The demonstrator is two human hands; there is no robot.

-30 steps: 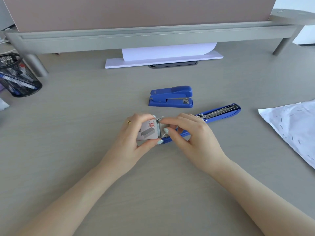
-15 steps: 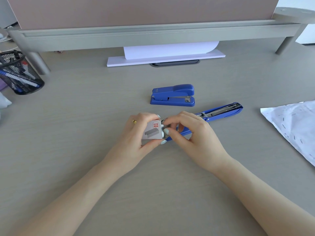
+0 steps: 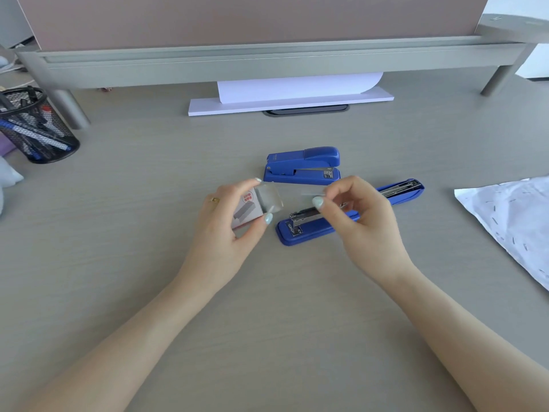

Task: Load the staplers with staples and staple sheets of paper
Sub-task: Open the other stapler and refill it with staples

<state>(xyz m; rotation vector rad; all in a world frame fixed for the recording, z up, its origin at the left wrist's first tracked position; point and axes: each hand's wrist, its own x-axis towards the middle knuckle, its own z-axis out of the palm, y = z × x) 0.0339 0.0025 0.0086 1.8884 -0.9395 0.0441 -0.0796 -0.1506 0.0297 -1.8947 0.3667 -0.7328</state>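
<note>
Her left hand (image 3: 234,224) steadies the opened staple box (image 3: 249,208); right hand (image 3: 356,209) pinches a staple strip (image 3: 312,194) above the splayed-open stapler (image 3: 318,224), ready for loading.

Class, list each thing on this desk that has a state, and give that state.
Near stapler: opened flat, magazine exposed.
Far stapler: closed.
Staple box: open, held by left hand.
Staple strip: blurred, pinched by right hand.
Right-hand sheets: already stapled.
</note>
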